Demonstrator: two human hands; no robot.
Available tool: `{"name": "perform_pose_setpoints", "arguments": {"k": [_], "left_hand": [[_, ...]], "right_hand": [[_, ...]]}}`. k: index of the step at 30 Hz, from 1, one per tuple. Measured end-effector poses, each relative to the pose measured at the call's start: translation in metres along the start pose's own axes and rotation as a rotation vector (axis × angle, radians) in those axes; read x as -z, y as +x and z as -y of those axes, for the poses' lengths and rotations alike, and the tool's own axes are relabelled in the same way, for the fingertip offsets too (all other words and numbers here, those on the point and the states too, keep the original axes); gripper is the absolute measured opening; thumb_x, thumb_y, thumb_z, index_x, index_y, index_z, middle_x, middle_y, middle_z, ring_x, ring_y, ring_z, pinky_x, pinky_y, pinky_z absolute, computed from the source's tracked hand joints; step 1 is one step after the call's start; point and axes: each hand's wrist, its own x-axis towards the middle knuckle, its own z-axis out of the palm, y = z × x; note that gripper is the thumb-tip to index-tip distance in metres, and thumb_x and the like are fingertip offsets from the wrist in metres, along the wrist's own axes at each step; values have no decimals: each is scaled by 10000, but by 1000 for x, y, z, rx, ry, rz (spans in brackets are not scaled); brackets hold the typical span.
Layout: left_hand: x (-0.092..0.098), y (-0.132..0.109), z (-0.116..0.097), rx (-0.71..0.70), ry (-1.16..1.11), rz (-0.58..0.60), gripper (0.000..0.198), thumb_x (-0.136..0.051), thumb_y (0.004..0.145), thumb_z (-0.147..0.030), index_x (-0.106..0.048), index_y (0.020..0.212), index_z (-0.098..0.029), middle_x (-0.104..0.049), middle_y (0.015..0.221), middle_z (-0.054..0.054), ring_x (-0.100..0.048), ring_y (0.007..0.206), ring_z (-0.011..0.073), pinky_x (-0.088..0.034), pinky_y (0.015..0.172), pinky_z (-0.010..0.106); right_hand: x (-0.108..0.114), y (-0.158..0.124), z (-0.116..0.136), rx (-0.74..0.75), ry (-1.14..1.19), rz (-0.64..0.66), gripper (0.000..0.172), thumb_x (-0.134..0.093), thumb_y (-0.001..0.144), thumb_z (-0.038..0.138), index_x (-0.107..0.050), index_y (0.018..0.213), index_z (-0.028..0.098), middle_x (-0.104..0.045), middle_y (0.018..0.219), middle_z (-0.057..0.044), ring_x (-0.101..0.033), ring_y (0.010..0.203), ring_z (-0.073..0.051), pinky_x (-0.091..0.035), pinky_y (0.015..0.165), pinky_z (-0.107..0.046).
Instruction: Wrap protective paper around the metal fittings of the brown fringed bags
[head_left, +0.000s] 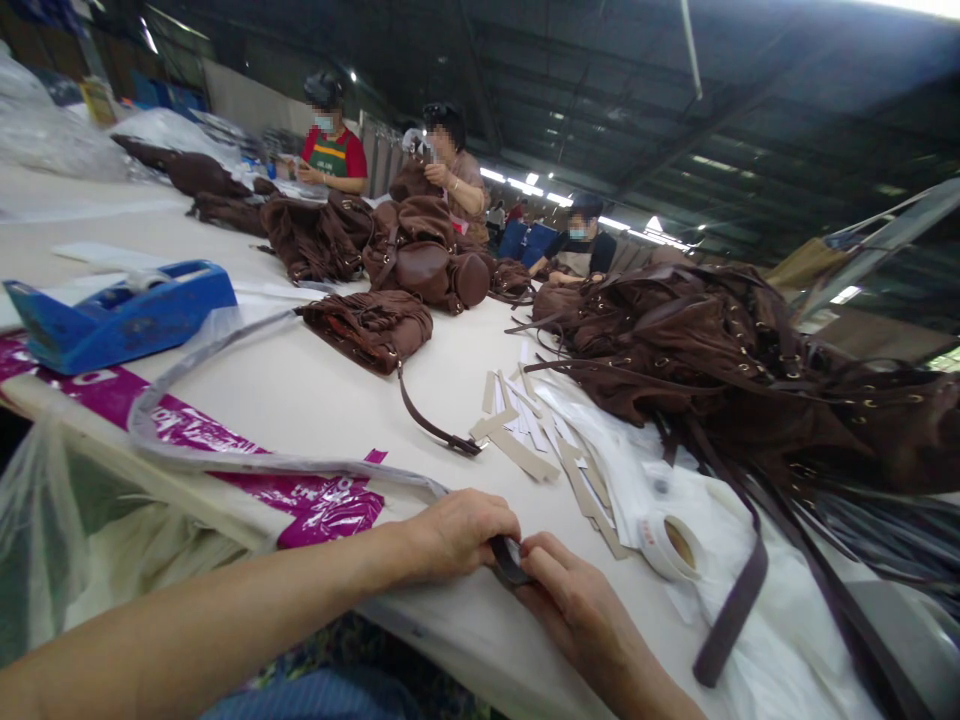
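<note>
My left hand [457, 530] and my right hand [566, 590] meet at the near edge of the white table [315, 390]. Both are closed on a short dark brown strap [510, 562], pinched between their fingers and curled into a loop. A roll of white tape [671, 545] lies just right of my hands. Beyond it, several tan card strips [525, 450] are scattered on the table. A long brown strap [731, 610] hangs over white sheets at the right.
A big heap of brown fringed bags [720, 370] fills the right side. A single brown bag [371, 325] lies mid-table, more at the back. A blue tape dispenser [112, 315] sits left, by a purple-printed plastic bag [225, 450]. Three people work at the far end.
</note>
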Motion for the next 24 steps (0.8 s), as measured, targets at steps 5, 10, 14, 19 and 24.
{"name": "perform_pose_setpoints", "arguments": {"k": [5,10,14,19,24], "left_hand": [[18,3,-5,34,-60,62,363,-654,720,-117,-629,1075,-188,-620,1060,40,-591,955,174,-455,835,223],[31,18,-21,245,232,201,252,-668,734,-304,-675,918,-131,-633,1007,122,-615,926,265,-498,778,320],[26,20,-28,361,294,195,193,-605,774,-284,-685,888,-150,-677,879,108,-645,867,272,-506,725,330],[7,9,-31,396,310,64,184,-497,798,-111,-646,901,-142,-664,963,113,-620,918,256,-501,783,347],[-8,-1,-29,325,289,-24,166,-560,761,-160,-633,908,-129,-649,963,111,-602,902,257,-509,756,345]], "right_hand": [[-8,1,5,-97,-231,23,82,-503,870,140,-521,842,215,-603,835,-35,-618,693,-161,-436,584,-234],[1,10,16,-226,-242,150,123,-526,831,100,-499,807,217,-593,849,-31,-620,702,-162,-424,584,-235],[5,18,23,-338,-197,125,177,-559,769,65,-478,765,222,-597,833,-21,-616,732,-167,-428,628,-246],[-1,26,22,-368,-181,60,175,-562,734,76,-468,721,224,-607,773,-33,-608,711,-195,-446,629,-285],[-10,13,-9,-23,47,65,126,-486,814,151,-558,772,246,-630,800,-51,-624,696,-176,-515,617,-264]]}}
